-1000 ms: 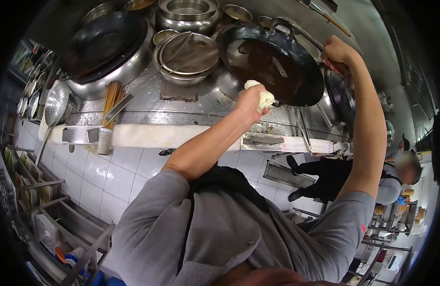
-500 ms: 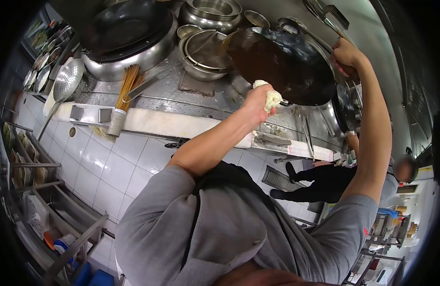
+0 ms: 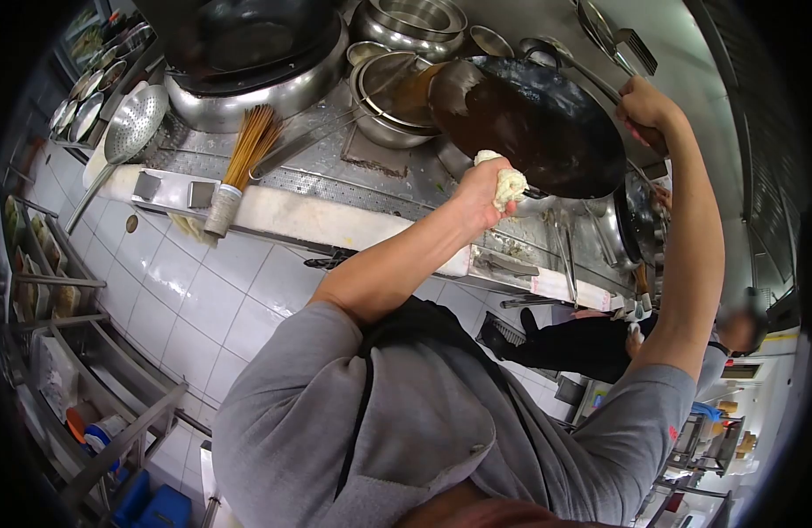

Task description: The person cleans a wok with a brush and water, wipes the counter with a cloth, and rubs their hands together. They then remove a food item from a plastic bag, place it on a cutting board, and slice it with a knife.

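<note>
Steel counter [image 3: 331, 173] in a kitchen, with a dark wok [image 3: 569, 132] tipped left over a strainer [image 3: 390, 79].
From the head view, the left hand [image 3: 487, 189] grasps a pale cloth [image 3: 512, 187] bunched at the wok's near edge; the right hand [image 3: 643, 107] is clenched around the handle of a long utensil [image 3: 595, 81] reaching the wok's far side. Brown liquid [image 3: 498, 114] extends to the wok's left rim, beside the strainer, which sits on a steel bowl [image 3: 395, 135]. Farther left are a bamboo brush [image 3: 258, 136] and a perforated skimmer [image 3: 138, 126]; another person [image 3: 573, 343] stands at right.
</note>
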Available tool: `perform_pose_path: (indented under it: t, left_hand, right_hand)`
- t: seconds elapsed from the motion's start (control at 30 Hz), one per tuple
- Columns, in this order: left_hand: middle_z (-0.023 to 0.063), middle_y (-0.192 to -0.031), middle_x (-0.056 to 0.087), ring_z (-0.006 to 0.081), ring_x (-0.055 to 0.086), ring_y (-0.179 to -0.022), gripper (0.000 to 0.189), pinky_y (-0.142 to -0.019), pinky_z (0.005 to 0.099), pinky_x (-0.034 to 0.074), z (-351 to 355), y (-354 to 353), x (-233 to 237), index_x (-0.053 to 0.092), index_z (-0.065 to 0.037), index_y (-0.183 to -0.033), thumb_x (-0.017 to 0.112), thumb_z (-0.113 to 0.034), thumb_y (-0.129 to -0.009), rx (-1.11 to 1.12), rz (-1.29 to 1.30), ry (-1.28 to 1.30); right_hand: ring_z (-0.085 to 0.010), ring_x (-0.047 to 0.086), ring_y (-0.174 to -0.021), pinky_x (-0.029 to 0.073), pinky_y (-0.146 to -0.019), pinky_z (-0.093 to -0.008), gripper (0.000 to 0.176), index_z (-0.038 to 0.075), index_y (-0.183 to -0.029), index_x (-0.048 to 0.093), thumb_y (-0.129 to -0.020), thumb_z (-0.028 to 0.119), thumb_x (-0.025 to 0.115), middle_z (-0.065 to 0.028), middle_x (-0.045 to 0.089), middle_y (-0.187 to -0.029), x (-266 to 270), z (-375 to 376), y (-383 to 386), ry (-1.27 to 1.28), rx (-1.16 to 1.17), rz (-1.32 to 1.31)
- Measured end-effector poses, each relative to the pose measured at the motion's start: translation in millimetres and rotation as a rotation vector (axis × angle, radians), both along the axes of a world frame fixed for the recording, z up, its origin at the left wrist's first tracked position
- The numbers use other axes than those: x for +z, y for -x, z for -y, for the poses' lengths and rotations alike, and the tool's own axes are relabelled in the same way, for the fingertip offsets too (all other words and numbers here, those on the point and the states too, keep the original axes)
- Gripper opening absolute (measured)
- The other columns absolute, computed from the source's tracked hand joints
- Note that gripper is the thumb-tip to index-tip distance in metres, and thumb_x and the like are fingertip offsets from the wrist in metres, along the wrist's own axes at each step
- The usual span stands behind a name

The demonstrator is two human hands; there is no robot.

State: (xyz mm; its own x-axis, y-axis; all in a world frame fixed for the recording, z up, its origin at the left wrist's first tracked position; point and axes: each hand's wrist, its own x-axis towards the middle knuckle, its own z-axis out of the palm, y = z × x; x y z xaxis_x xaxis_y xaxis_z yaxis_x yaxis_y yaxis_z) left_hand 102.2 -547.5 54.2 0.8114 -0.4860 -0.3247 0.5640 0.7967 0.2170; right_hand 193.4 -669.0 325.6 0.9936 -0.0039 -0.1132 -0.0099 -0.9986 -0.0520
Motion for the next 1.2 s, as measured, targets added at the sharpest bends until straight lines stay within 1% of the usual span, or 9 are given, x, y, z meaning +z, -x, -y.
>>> perform_pose_path:
  t: [0.17,0.27,0.37,0.77,0.87,0.97,1.07,1.17,1.2]
  left_hand:
    - [0.002,-0.067,0.056,0.0149,0.054,-0.055,0.002,-0.04,0.0278,0.04,0,1,1,0.054,-0.014,-0.083,0.055,-0.014,-0.083,-0.007,-0.003,0.035]
    - [0.0018,-0.067,0.055,0.0148,0.054,-0.055,0.002,-0.04,0.0276,0.04,-2,3,5,0.054,-0.014,-0.082,0.054,-0.015,-0.085,-0.012,0.013,0.039]
    - [0.0043,-0.069,0.059,0.0179,0.057,-0.057,0.003,-0.04,0.0268,0.041,0,0,2,0.055,-0.013,-0.083,0.055,-0.016,-0.084,-0.007,0.008,0.057]
    - [0.0034,-0.07,0.061,0.0177,0.058,-0.057,0.008,-0.04,0.0262,0.042,0,-4,1,0.057,-0.015,-0.084,0.053,-0.021,-0.087,-0.026,0.023,0.097]
    - [0.001,-0.069,0.054,0.0145,0.053,-0.059,0.005,-0.041,0.0263,0.04,-4,-2,8,0.053,-0.016,-0.081,0.052,-0.019,-0.086,-0.037,0.001,0.097]
    - [0.0029,-0.071,0.061,0.0177,0.059,-0.06,0.01,-0.041,0.0259,0.042,0,-7,-2,0.057,-0.015,-0.084,0.052,-0.022,-0.088,-0.038,0.016,0.137]
    - [0.0033,-0.072,0.061,0.0183,0.059,-0.061,0.011,-0.042,0.026,0.043,-5,-5,5,0.058,-0.014,-0.084,0.052,-0.023,-0.088,-0.031,0.002,0.124]
    - [0.0014,-0.07,0.055,0.0163,0.054,-0.061,0.008,-0.043,0.0263,0.041,-7,-7,5,0.053,-0.016,-0.083,0.053,-0.022,-0.087,-0.069,0.007,0.153]
    - [0.0023,-0.072,0.057,0.0173,0.055,-0.062,0.009,-0.043,0.0258,0.041,-7,-8,5,0.055,-0.015,-0.083,0.054,-0.023,-0.087,-0.059,-0.011,0.164]
  right_hand:
    - [-0.0235,0.053,-0.04,0.042,-0.037,-0.0395,0.008,-0.008,-0.065,0.055,-0.07,-0.002,0.059,-0.0138,0.053,-0.052,2,8,-15,0.053,0.05,-0.08]
    - [-0.021,0.052,-0.038,0.038,-0.034,-0.0374,0.01,-0.004,-0.069,0.053,-0.074,0.0,0.061,-0.0098,0.052,-0.052,3,4,-11,0.069,0.012,-0.07]
    - [-0.0206,0.053,-0.039,0.039,-0.034,-0.0381,0.012,-0.003,-0.067,0.05,-0.073,-0.001,0.061,-0.01,0.052,-0.052,1,2,-10,0.062,-0.033,-0.041]
    - [-0.0215,0.053,-0.04,0.04,-0.034,-0.039,0.012,-0.002,-0.067,0.049,-0.071,-0.002,0.06,-0.0102,0.051,-0.052,6,1,-17,0.156,0.02,-0.051]
    - [-0.0217,0.053,-0.04,0.04,-0.034,-0.0387,0.011,-0.002,-0.071,0.049,-0.073,-0.002,0.06,-0.0101,0.051,-0.053,7,-6,-10,0.143,-0.016,-0.013]
    - [-0.022,0.053,-0.04,0.039,-0.034,-0.0386,0.012,-0.002,-0.075,0.049,-0.074,-0.001,0.06,-0.0099,0.051,-0.054,9,-9,-11,0.163,-0.021,-0.033]
    - [-0.0219,0.053,-0.04,0.039,-0.034,-0.0388,0.012,-0.002,-0.076,0.049,-0.074,-0.001,0.061,-0.0104,0.051,-0.055,10,-9,-19,0.226,0.014,-0.079]
    - [-0.0247,0.056,-0.045,0.044,-0.041,-0.0395,0.008,-0.007,-0.068,0.054,-0.072,-0.001,0.058,-0.0135,0.055,-0.056,11,-19,-8,0.202,0.008,-0.008]
    - [-0.025,0.056,-0.045,0.044,-0.041,-0.04,0.008,-0.008,-0.068,0.054,-0.072,-0.001,0.058,-0.0139,0.055,-0.056,12,-22,-8,0.226,0.026,-0.011]
